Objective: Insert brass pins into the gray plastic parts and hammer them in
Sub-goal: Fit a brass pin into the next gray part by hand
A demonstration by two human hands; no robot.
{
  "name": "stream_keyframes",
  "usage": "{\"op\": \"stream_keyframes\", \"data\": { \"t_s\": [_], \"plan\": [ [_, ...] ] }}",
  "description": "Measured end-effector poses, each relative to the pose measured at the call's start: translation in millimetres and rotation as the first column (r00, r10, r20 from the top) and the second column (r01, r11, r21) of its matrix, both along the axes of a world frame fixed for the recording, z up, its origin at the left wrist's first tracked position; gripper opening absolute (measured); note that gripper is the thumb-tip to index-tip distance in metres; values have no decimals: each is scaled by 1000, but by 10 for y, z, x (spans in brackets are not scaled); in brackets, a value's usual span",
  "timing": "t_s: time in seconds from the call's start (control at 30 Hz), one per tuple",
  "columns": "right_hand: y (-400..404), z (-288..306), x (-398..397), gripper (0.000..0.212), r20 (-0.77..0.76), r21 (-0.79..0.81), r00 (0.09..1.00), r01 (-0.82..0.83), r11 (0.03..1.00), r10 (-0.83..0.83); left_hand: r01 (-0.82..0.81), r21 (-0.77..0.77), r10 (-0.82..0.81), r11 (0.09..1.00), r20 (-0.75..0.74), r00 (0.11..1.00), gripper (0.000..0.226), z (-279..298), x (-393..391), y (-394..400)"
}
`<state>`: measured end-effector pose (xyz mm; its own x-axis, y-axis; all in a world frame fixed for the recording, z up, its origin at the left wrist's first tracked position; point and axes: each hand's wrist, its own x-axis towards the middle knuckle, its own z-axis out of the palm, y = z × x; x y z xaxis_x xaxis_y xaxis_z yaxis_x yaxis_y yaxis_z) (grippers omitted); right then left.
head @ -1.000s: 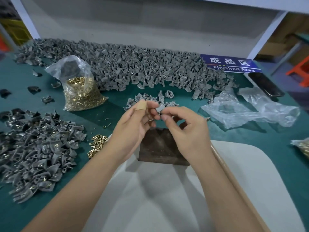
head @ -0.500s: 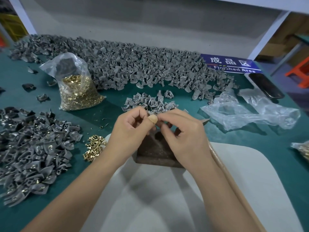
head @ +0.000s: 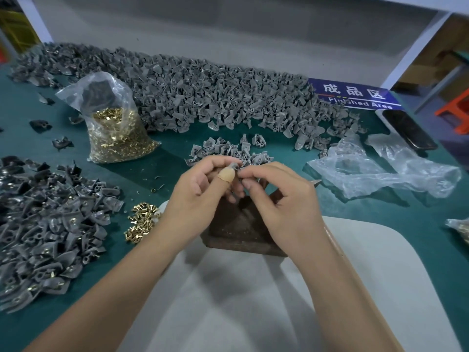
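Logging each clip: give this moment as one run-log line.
stage: pin insertion | left hand: pinching gray part | right hand: pinching at same part | block: bare | hammering: not begun

Green worktop (head: 177,153) with a white rounded board (head: 368,275) lying on its near edge. Off to the right there's crumpled clear plastic wrap (head: 380,171), and just behind it a dark phone (head: 408,129) lying flat. Next to the phone is a blue sign (head: 355,95) reading "Finished Area" under some Chinese characters. Something orange (head: 454,110) sits past the worktop's far right corner, and a white frame post (head: 416,44) slants up there.
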<state>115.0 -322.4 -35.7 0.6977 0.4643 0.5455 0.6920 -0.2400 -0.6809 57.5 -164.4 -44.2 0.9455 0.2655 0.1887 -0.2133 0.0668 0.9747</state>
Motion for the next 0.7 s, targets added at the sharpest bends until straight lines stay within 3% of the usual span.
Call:
{"op": "stream_keyframes", "data": {
  "t_s": [0.17,0.33,0.53,0.7],
  "plan": [
    [27,29,-35,20,-68,63,996,57,996,-53,-25,-107,20,994,-49,999,19,25,0,2],
    [27,39,-41,19,-64,70,996,74,995,-69,-57,16,57,998,-16,998,24,10,-18,12],
    [28,51,-64,20,-75,89,994,84,993,-77,-72,61,70,996,35,997,24,12,-16,-6],
    [30,45,-63,17,-156,116,979,147,982,-128,-69,-11,69,998,12,998,20,31,-32,-27]
  ]
}}
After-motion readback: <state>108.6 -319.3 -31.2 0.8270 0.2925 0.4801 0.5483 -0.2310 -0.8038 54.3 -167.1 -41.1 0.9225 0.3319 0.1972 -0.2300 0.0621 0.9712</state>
